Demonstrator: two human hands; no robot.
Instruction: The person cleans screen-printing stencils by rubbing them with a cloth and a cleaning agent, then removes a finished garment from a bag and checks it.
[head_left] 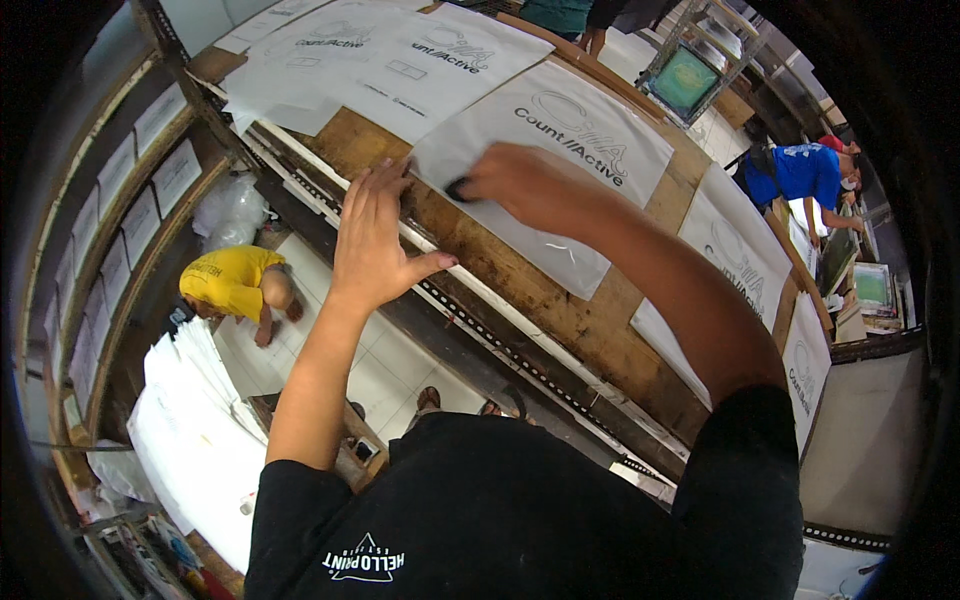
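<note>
A translucent white plastic bag [640,150], printed with dark lettering and a line drawing, lies flat on the long brown table [560,340]. Over the bag's near left part, my right hand [505,185] is closed around a small dark thing [458,190]. Its kind is hidden by my fingers. At the table's near edge is my left hand [375,240], fingers stretched out and thumb spread, with nothing in it. Its fingertips come close to the bag's left corner; I cannot tell whether they touch it.
More printed bags [400,60] lie along the table on both sides. A person in yellow [230,280] crouches at the left below the table. White sheets [190,430] are stacked near a wooden rack [130,210]. Another person in blue [800,175] works beside framed screens [872,288] at far right.
</note>
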